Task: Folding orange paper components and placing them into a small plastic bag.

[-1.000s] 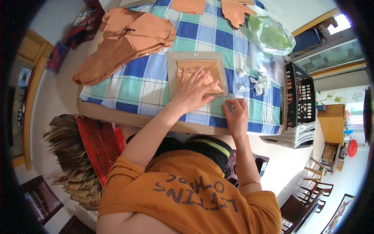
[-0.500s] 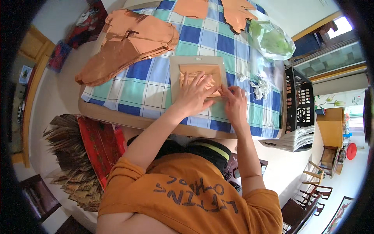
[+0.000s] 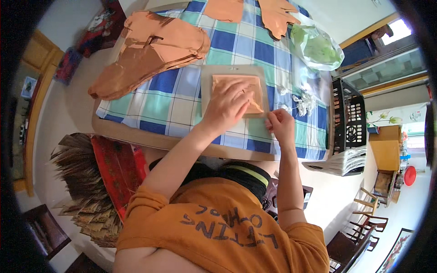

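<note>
A flat, shiny copper-coloured film packet (image 3: pixel 221 81) lies on a grey-beige card (image 3: pixel 206 91) with a hanging slot at its top edge. Over the packet, my left hand (image 3: pixel 226 103) has its fingers bent and close together, the tips at a raised fold of the film. My right hand (image 3: pixel 281 123) is closed in a pinch just off the card's lower right corner. Whatever sits between its fingertips is too small to make out. The checked cloth (image 3: pixel 182 113) spreads under everything.
Stacked copper-coloured film pieces (image 3: pixel 154 50) lie at the far left, with more film pieces (image 3: pixel 277 16) at the back. A clear bag with green contents (image 3: pixel 318 48), white crumpled bits (image 3: pixel 305 104) and a black crate (image 3: pixel 350 118) are to the right. Brown fanned sheets (image 3: pixel 82 182) stand at lower left.
My right hand has moved down and right, away from the packet. The fingers of my left hand have drawn together and bent. The card has shifted slightly right.
</note>
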Action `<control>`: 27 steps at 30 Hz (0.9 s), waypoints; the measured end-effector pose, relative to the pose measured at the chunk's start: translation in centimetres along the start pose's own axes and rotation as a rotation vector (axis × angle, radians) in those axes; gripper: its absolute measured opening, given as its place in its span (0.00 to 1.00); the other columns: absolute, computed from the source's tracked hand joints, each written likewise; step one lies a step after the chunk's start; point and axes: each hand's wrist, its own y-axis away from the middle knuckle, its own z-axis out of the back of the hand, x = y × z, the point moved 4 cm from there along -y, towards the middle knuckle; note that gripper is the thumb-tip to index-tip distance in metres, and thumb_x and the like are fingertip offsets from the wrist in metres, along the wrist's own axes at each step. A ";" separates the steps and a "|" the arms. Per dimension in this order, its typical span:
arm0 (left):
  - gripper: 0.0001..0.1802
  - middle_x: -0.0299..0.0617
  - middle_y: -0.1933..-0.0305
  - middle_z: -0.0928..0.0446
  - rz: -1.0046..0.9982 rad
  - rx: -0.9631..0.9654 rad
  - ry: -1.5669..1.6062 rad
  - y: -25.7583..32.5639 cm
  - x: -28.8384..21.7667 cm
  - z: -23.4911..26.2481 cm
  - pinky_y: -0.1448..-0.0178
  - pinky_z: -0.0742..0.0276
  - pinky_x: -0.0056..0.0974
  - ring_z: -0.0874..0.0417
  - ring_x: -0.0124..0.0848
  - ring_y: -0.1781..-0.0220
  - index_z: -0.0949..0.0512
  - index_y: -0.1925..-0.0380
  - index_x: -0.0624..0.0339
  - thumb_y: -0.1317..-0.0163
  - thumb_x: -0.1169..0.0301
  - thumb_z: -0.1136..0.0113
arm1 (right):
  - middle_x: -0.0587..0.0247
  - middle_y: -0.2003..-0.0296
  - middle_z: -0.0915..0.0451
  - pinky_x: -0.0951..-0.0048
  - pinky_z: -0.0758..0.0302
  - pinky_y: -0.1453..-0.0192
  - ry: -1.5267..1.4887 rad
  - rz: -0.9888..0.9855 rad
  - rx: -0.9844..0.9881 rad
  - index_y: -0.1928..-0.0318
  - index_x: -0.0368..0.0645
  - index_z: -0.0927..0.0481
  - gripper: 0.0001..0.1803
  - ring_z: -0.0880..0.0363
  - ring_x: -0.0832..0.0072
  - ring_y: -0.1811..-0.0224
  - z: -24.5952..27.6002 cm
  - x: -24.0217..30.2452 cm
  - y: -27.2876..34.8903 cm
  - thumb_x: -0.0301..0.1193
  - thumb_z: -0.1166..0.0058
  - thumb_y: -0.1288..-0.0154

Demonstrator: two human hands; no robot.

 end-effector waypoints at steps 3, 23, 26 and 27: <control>0.07 0.39 0.63 0.24 -0.035 0.093 -0.003 -0.9 -3.5 0.2 0.48 0.29 0.42 0.25 0.37 0.53 0.21 0.67 0.55 0.49 0.73 0.39 | 0.64 0.78 0.20 0.81 0.31 0.80 -0.085 -0.037 -0.017 0.64 0.36 0.21 0.07 0.26 0.83 0.81 0.1 0.8 1.0 0.29 0.42 0.35; 0.02 0.46 0.60 0.21 0.591 0.370 0.679 2.5 -3.7 -1.9 0.54 0.22 0.38 0.18 0.34 0.57 0.25 0.69 0.62 0.37 0.77 0.44 | 0.56 0.76 0.17 0.80 0.30 0.79 -0.110 -0.041 -0.069 0.62 0.34 0.23 0.08 0.23 0.80 0.81 -0.9 0.8 2.2 0.29 0.45 0.32; 0.04 0.47 0.58 0.19 0.730 0.114 1.188 3.4 -2.7 3.0 0.50 0.19 0.38 0.15 0.34 0.56 0.29 0.61 0.63 0.29 0.73 0.50 | 0.58 0.76 0.17 0.80 0.31 0.79 -0.108 -0.045 -0.033 0.61 0.36 0.23 0.08 0.24 0.81 0.82 -1.1 0.6 2.1 0.30 0.45 0.32; 0.04 0.49 0.58 0.19 0.692 0.052 1.084 3.7 -2.2 5.7 0.50 0.19 0.38 0.15 0.35 0.56 0.30 0.60 0.63 0.29 0.74 0.52 | 0.60 0.76 0.17 0.81 0.31 0.79 -0.125 -0.037 -0.025 0.61 0.37 0.22 0.09 0.25 0.82 0.81 -1.2 0.7 2.0 0.31 0.45 0.33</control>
